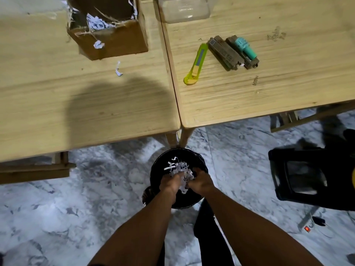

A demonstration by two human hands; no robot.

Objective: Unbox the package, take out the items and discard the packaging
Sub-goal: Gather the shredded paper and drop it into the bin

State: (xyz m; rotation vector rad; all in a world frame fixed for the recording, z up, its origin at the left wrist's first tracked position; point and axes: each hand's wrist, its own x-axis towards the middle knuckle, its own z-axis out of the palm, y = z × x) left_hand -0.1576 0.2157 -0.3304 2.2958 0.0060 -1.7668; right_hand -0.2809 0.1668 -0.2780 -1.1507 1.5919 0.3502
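Both hands, left hand and right hand, clutch a wad of shredded paper together, directly above the black bin; the opened cardboard box sits on the tabletop well beyond them.

Two pale wooden tables stand side by side, their tops matt with visible grain and scuffs. On the far left sits a brown cardboard box, matt, its torn edges ragged with stringy fibres. White shredded paper, crinkled, fills both bare hands over a black bin that looks like glossy plastic. On the right table lie a yellow-green translucent plastic utility knife, two dull brown blocks and a smooth teal plastic bottle. A clear plastic container sits far back. The floor is polished grey-white marble.
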